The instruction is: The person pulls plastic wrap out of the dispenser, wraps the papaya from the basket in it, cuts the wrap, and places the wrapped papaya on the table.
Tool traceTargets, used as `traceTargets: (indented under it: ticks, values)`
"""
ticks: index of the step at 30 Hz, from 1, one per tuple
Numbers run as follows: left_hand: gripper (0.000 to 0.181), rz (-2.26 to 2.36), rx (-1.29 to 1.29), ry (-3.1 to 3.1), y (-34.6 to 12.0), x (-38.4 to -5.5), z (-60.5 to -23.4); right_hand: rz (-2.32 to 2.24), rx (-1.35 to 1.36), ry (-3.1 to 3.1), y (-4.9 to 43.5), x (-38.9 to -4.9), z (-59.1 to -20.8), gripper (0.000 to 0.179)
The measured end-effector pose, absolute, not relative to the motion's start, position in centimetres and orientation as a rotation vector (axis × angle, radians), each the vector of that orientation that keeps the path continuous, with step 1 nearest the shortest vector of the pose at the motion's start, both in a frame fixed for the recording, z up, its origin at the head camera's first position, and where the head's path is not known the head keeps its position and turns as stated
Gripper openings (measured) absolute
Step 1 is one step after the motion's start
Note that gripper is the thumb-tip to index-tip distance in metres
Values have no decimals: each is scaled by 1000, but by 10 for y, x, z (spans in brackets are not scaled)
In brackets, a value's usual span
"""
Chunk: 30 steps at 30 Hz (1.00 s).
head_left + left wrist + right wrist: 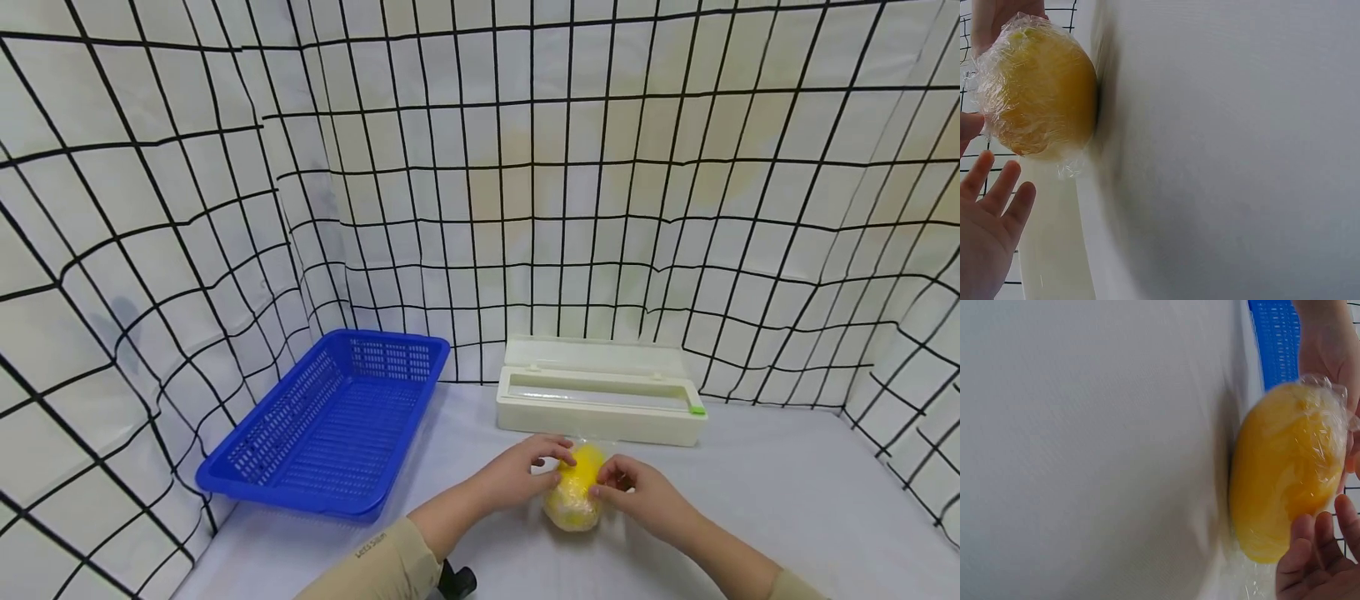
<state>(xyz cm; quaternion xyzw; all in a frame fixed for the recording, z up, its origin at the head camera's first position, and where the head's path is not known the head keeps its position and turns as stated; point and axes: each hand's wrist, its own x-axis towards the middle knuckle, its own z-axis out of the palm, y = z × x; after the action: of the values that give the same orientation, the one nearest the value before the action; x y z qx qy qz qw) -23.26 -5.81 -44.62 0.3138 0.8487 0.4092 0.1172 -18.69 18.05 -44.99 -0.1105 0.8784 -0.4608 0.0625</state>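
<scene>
A yellow fruit [573,500] wrapped in clear plastic wrap [1329,419] sits on the white table between both hands. Greenish skin shows at one end of it in the left wrist view; its exact kind is unclear. From the left, my left hand [519,475] touches the wrapped top with its fingers, the others spread loosely beside the fruit [1047,94]. On the opposite side, my right hand [645,496] has thumb and index finger close together at the film and seems to pinch it. Its remaining fingers [1302,528] lie bent near the fruit's side.
Behind the fruit stands a white plastic-wrap dispenser [600,422], lid raised, a roll inside. A blue plastic basket [337,442] lies to the left. Black wire grid [551,192] over white cloth encloses the back and sides. A small black object [457,581] shows beside the left sleeve.
</scene>
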Motion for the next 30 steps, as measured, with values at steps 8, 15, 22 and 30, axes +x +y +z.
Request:
traceTargets:
  ticks: [8, 15, 22, 30]
  values:
    - [18, 1081, 1013, 2775, -63, -208, -442, -931, -788, 3096, 195, -197, -436, 24]
    - [23, 584, 1631, 3064, -70, -184, -444, -633, -1103, 3133, 203, -211, -434, 38]
    - [26, 279, 1973, 3078, -67, -182, -450, -498, -1115, 3056, 201, -220, -437, 40]
    - [24, 283, 1902, 3097, -67, -186, -452, -445, -1029, 3042, 199, -222, -443, 36]
